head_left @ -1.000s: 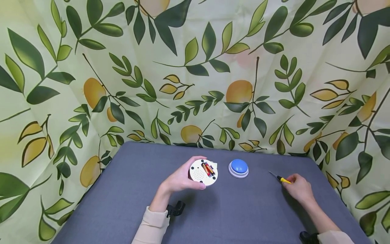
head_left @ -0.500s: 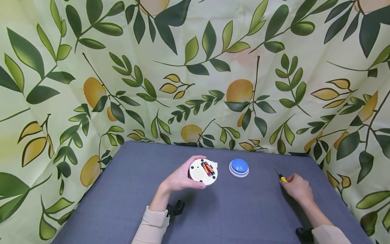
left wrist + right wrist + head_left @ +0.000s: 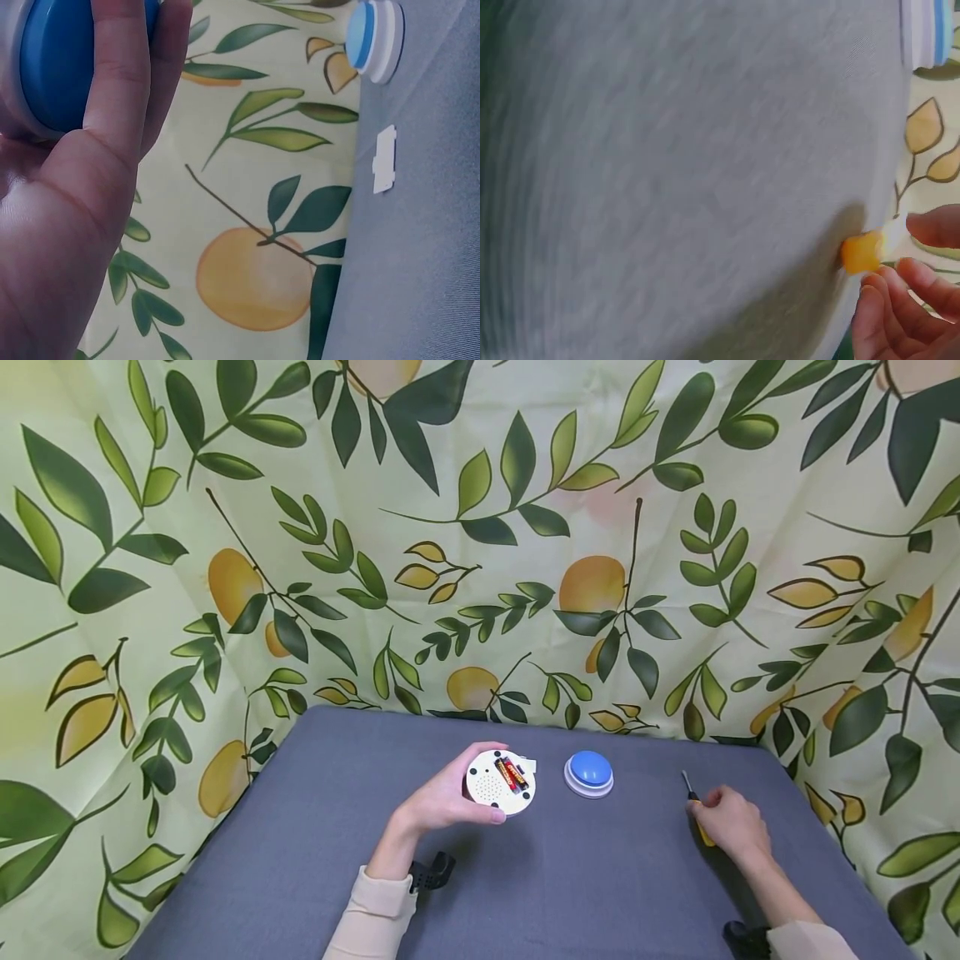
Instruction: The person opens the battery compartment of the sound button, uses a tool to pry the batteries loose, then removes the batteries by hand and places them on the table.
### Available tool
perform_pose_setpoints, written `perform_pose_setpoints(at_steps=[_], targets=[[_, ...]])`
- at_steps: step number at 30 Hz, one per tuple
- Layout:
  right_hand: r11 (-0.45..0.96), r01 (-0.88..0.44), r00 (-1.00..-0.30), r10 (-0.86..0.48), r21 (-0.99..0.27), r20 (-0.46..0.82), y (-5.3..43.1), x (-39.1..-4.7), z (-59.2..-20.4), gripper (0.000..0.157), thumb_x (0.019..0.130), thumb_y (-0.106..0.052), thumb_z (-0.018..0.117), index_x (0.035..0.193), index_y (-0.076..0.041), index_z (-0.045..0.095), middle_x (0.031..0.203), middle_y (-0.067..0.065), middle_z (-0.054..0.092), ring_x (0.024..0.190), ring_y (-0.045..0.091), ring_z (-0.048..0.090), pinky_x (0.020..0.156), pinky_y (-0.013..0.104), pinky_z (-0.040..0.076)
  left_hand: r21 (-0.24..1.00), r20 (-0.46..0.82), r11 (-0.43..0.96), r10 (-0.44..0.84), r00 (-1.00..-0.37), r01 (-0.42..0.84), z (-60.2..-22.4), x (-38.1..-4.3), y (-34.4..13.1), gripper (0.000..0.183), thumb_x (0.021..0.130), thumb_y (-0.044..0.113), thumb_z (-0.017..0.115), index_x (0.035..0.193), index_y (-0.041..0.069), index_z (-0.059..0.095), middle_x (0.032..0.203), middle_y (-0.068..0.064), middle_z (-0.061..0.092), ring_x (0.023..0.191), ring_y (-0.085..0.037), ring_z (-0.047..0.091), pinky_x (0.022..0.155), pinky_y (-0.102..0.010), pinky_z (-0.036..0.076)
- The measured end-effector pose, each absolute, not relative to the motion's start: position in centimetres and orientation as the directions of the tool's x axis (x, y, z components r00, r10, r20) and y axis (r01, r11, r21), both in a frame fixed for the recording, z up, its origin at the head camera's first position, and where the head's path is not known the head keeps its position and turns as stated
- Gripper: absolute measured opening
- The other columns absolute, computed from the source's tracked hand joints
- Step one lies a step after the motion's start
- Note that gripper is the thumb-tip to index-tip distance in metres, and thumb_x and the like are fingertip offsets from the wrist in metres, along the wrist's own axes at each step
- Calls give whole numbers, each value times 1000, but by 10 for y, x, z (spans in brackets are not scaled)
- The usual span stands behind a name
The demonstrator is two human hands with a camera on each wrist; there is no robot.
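My left hand (image 3: 444, 793) grips a round push-button buzzer (image 3: 489, 789) by its sides, underside facing me. Two red and black batteries (image 3: 512, 775) lie in its uncovered compartment. The left wrist view shows its blue dome (image 3: 56, 71), partly behind my fingers. At the right, my right hand (image 3: 731, 827) pinches a small yellow and black screwdriver (image 3: 705, 835) close over the table, its metal tip pointing away from me. Only the yellow handle end (image 3: 862, 253) stands out in the right wrist view, beside my fingertips.
A second buzzer with a blue dome (image 3: 590, 768) and white base stands on the grey cloth-covered table (image 3: 600, 877), between my hands. A white battery cover (image 3: 385, 159) lies near it. Leaf-patterned fabric (image 3: 480, 568) hangs around the table.
The screwdriver has turned in my right hand: its tip swung from pointing left to pointing away, and the handle end now shows below my fingers. My left hand and the held buzzer stay still.
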State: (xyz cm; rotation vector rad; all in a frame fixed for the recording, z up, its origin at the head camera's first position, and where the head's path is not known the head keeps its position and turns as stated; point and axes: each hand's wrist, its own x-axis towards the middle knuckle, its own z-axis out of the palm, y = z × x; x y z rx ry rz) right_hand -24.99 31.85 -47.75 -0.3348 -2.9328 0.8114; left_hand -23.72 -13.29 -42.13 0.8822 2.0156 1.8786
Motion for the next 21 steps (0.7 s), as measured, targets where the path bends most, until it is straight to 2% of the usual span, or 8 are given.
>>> perform_pose_setpoints(at_steps=[5, 11, 21], targets=[[814, 146, -965, 243, -562, 102, 300, -245, -470, 32, 95, -24, 62, 105, 6, 62, 82, 14, 63, 65, 25, 57, 55, 37, 40, 962, 227, -4, 576, -786, 274, -420, -237, -133, 86, 76, 8, 84, 149, 14, 40, 127, -12, 57, 104, -25, 59, 87, -30, 50], [785, 53, -959, 211, -617, 187, 272, -240, -457, 27, 97, -21, 64, 104, 6, 65, 84, 12, 62, 72, 24, 54, 62, 36, 40, 961, 228, -5, 581, -782, 277, -419, -237, -133, 87, 77, 9, 83, 150, 14, 38, 125, -13, 57, 102, -24, 61, 85, -29, 51], [685, -53, -950, 190, -726, 248, 227, -231, -435, 28, 98, -27, 68, 107, -1, 68, 91, 10, 65, 79, 20, 54, 64, 28, 43, 960, 230, -3, 578, -783, 280, -419, -237, -134, 86, 77, 9, 83, 150, 13, 38, 126, -13, 56, 102, -24, 61, 86, -29, 52]])
